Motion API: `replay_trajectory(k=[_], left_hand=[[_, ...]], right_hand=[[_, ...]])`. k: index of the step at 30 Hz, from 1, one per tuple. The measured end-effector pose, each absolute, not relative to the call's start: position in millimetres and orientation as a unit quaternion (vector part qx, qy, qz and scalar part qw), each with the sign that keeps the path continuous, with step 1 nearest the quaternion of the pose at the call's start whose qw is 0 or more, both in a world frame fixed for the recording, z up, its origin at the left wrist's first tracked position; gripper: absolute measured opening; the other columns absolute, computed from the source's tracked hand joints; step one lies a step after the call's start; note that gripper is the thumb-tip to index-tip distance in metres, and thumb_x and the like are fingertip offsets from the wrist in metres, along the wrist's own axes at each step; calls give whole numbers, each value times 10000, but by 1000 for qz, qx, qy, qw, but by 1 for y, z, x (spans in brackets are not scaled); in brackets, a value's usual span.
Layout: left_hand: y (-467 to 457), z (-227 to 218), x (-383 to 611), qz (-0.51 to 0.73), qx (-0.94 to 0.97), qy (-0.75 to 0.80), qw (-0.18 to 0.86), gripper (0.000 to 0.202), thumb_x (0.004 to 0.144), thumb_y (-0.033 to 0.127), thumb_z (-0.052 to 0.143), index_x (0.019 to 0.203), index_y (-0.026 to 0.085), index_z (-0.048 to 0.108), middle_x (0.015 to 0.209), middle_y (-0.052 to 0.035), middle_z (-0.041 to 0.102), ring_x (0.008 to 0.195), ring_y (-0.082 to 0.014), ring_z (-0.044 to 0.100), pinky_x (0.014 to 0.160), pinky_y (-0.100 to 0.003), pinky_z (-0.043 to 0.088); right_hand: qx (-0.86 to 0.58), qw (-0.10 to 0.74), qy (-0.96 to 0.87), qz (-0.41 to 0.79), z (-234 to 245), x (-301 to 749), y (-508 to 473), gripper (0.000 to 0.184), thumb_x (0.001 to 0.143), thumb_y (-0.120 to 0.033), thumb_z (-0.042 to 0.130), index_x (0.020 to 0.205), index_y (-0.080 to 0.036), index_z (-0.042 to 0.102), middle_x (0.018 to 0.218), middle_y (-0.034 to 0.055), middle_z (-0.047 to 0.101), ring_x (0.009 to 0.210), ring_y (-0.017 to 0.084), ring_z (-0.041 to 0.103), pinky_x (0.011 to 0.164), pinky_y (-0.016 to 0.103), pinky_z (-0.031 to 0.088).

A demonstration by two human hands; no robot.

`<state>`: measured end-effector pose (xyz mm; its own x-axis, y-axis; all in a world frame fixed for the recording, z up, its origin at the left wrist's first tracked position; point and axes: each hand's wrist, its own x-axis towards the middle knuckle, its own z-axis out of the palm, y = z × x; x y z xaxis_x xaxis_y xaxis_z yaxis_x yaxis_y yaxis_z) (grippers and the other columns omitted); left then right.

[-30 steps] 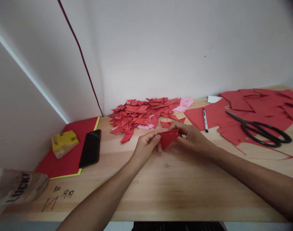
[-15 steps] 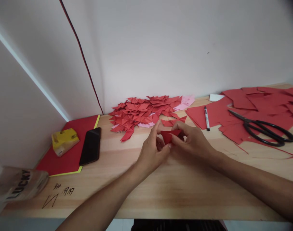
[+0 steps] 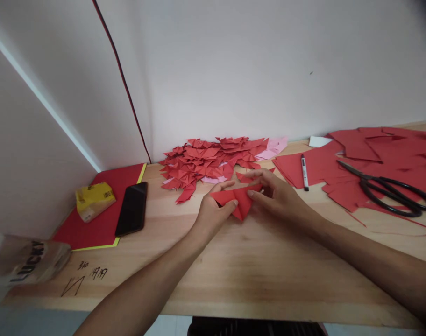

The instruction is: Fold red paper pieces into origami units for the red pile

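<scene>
Between my hands is a folded piece of red paper (image 3: 241, 203), roughly a triangle with its point toward me and a crease down its middle. My left hand (image 3: 213, 207) pinches its left corner, thumb on the near face and fingers behind. My right hand (image 3: 274, 196) grips the right corner between thumb and fingers. Just beyond, a heap of folded red paper pieces (image 3: 202, 158) lies against the wall, with some pink paper (image 3: 274, 147) at its right side. One flat folded red piece (image 3: 244, 177) lies behind my fingers, partly hidden.
To the right are red paper sheets (image 3: 402, 151), black-handled scissors (image 3: 391, 191) and a white marker (image 3: 304, 172). On the left lie a phone (image 3: 131, 210), a yellow packet (image 3: 95, 200) on a red sheet (image 3: 108, 238), and a cup marked LUCKY (image 3: 31, 261). Handwriting marks the wooden table (image 3: 206, 289).
The red paper has been spread wider and turned so its creased face shows. My left hand has moved slightly left, away from my right hand. The view has shifted a little.
</scene>
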<state>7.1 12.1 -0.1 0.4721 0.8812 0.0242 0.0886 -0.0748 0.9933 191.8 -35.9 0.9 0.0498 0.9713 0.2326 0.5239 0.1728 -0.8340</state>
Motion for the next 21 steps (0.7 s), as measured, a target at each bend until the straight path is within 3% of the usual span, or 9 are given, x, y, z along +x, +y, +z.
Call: replay_trajectory(k=[3,5,9,16,19,21], left_hand=[[13,-1,7,345,625,386,584,458,742,165,645,1198,159,598,1115,-73,672,870,-155,629,727,-243,492],[14,-2,6,346,606,392,600,461,727,163,661,1184,158,602,1067,-66,679,802,-140,628,662,-223,485],[16,-3,6,347,559,391,644,471,708,197,709,1162,148,594,964,-61,689,634,-106,606,546,-206,470],[21,-5,3,305,525,351,713,465,730,197,683,1177,143,565,845,-53,684,569,-114,619,563,-253,523],[28,-4,-3,260,602,363,662,500,752,149,629,1242,146,527,808,-44,670,583,-127,615,592,-278,525],[31,0,-8,255,714,377,531,444,734,111,625,1174,150,583,911,-70,669,704,-153,630,670,-301,528]], right_hand=[[-532,412,-734,89,-2,193,-37,335,887,-183,527,1212,-233,584,1306,112,591,1197,269,553,939,446,470],[-486,386,-784,-16,-2,193,-40,316,880,-104,499,1132,-240,633,1315,90,599,1285,276,479,1034,485,383],[-432,316,-842,-75,-2,190,-45,300,868,-64,492,1040,-250,652,1095,46,706,1179,254,543,1026,478,353],[-436,265,-855,-95,-5,186,-45,180,921,-153,535,1012,-251,657,1121,39,699,1085,236,574,1046,471,317],[-411,253,-875,-48,-5,189,-45,213,946,-136,488,1004,-241,664,1094,33,703,1004,201,602,974,419,381],[-397,240,-886,-18,-6,191,-45,249,954,-114,452,1001,-225,671,1075,42,709,933,186,617,921,401,417]])
